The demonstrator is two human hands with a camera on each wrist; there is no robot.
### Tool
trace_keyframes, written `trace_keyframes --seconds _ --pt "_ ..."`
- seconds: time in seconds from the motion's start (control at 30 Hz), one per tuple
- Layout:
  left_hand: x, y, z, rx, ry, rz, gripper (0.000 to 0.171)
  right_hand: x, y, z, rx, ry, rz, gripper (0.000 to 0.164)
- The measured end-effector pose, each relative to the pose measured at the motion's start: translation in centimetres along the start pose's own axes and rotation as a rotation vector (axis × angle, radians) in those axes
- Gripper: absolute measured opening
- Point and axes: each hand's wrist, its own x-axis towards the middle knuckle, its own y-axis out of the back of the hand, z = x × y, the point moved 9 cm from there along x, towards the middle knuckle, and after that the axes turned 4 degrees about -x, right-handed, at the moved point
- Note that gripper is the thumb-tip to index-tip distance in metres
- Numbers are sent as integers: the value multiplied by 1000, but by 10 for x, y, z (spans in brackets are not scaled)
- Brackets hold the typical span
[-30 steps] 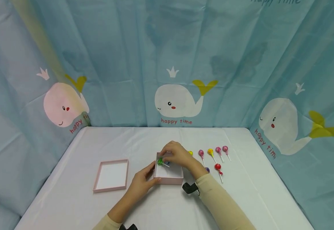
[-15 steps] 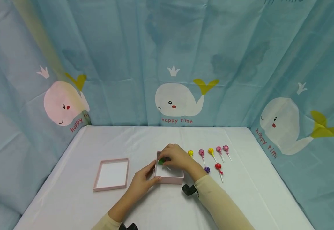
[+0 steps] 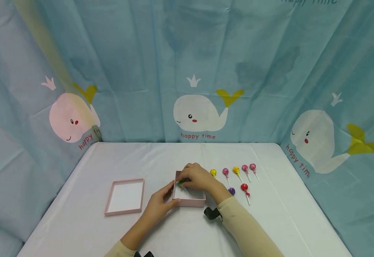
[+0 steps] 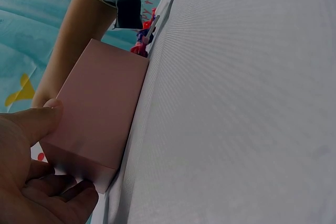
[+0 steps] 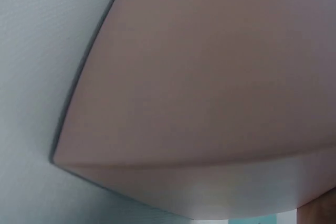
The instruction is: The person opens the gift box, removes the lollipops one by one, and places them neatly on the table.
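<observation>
A pink open box (image 3: 190,202) with a white inside stands mid-table. My left hand (image 3: 160,200) grips its near left corner; in the left wrist view the thumb (image 4: 44,121) lies on one wall and the fingers curl at the adjoining one. Reaching over the far right side of the box, my right hand (image 3: 197,176) has its fingers down inside, pinching a green lollipop (image 3: 181,183) at its wrapped head. The white stick of that lollipop slants toward the near right. Part of the box's inside is hidden under this hand. The right wrist view shows only box walls (image 5: 194,77) filling most of it.
A shallow pink lid (image 3: 124,196) lies inside up on the left. Right of the box lie several lollipops: yellow (image 3: 236,170), pink (image 3: 253,167), red (image 3: 244,187) and purple (image 3: 231,191). A blue whale-print curtain (image 3: 141,117) borders the white table (image 3: 270,221).
My right fingers have closed over the green lollipop's head, and its stick has turned to point more toward me. A blue lollipop glimpsed earlier is now hidden. My left hand stays put.
</observation>
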Motion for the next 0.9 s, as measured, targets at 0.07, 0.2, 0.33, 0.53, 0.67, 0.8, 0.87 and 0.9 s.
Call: trace_keyframes --seconds 0.07,0.2,0.33,0.53,0.67,0.8,0.87,0.9 --pt "0 0 0 3 1 4 81 0 1 -2 -20 6 -6 26" --pt "1 0 0 16 1 14 82 0 2 -6 -84 31 -19 27" --pt "1 0 -1 22 3 13 83 0 0 -7 -106 33 -27 26" --pt "0 2 -3 13 12 10 84 1 -3 -3 -69 9 2 19" --pt "0 1 -3 5 12 3 85 0 -2 4 11 -35 22 19" --pt "0 1 -3 -2 6 -1 85 -1 2 7 96 -62 50 22" --pt "0 0 -3 -8 4 -1 84 -2 6 7 128 -62 75 23" --pt "0 0 -3 -12 1 -1 84 -2 8 8 144 -62 91 24"
